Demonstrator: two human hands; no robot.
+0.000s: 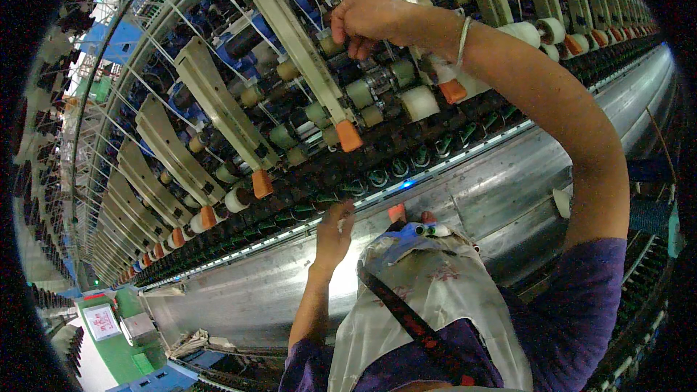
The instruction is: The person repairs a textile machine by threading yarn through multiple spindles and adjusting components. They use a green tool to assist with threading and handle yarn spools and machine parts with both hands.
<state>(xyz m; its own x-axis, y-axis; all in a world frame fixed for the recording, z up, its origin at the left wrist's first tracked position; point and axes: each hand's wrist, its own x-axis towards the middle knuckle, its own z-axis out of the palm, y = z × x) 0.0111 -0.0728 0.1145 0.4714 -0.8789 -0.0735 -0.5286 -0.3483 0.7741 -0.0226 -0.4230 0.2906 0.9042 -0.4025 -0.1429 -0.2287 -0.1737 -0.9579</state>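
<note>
My right hand reaches up into a spinning machine, its fingers curled down among the rollers. Whatever the fingertips grip, perhaps a strand, is too small to make out. Beside it, a long cream arm slopes down to an orange tip. Below that hand lie green rollers and a fat white roller. My left hand hovers over the shiny metal panel, just in front of a row of dark spindles. Its fingers are loosely apart, with nothing seen in them.
More cream arms with orange tips run along the machine on both sides. White strands hang from above. A blue light glows on the rail. At my waist, a pale apron holds small tubes. Green flooring shows lower left.
</note>
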